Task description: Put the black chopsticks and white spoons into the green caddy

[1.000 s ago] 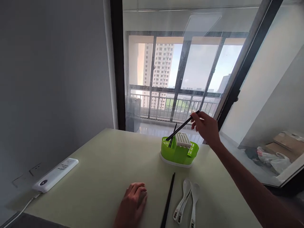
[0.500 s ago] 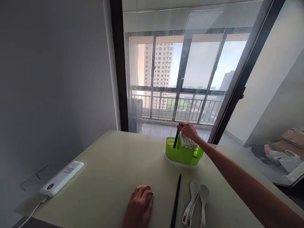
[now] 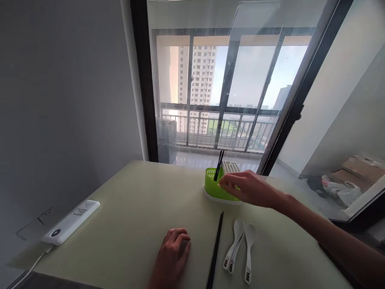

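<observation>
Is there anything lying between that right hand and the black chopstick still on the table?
Nothing visible does. The right hand hovers before the green holder; bare table separates it from the chopstick. The spoons lie beside.

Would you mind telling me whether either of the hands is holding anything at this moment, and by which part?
Nothing is held. The right hand hovers empty in front of the green holder, and the left hand rests flat on the table.

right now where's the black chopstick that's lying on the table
In the head view the loose chopstick lies flat on the table, between the left hand and the white spoons, nearer than the green holder.
</observation>
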`<state>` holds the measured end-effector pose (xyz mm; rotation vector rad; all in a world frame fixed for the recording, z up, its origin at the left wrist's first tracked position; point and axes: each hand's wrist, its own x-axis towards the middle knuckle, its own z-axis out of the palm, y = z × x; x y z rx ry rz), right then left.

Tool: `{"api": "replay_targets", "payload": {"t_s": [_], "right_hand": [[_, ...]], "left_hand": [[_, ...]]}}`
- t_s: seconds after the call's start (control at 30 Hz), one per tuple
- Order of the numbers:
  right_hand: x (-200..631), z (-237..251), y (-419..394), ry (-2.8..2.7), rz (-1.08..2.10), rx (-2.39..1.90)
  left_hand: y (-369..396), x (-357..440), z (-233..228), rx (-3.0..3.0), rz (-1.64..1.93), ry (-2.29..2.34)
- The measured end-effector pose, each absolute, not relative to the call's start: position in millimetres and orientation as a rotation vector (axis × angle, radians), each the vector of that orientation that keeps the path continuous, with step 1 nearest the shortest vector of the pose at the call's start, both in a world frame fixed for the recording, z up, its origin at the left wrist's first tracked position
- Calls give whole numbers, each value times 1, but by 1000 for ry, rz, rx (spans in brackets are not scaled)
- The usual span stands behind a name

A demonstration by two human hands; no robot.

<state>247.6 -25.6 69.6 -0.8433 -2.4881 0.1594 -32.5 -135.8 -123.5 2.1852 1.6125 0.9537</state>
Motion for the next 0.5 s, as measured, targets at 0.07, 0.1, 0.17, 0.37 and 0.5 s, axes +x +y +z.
{"api": "replay_targets", "payload": {"t_s": [0.07, 0.1, 0.17, 0.37, 0.5], "right_hand": [[251, 54, -58, -2612, 157, -861], [254, 46, -72, -2657, 147, -896], [261, 29, -97, -2643, 177, -983], [285, -6, -143, -2465, 395, -1262], [297, -12, -148, -2460, 516, -1304]], "left_hand": [[-138, -28, -121, 2177, 906, 1608], [-139, -24, -120, 2167, 873, 1614], [-141, -14, -119, 2142, 807, 1642], [-142, 25, -128, 2240, 525, 1721], [-126, 43, -143, 2399, 343, 1733]]}}
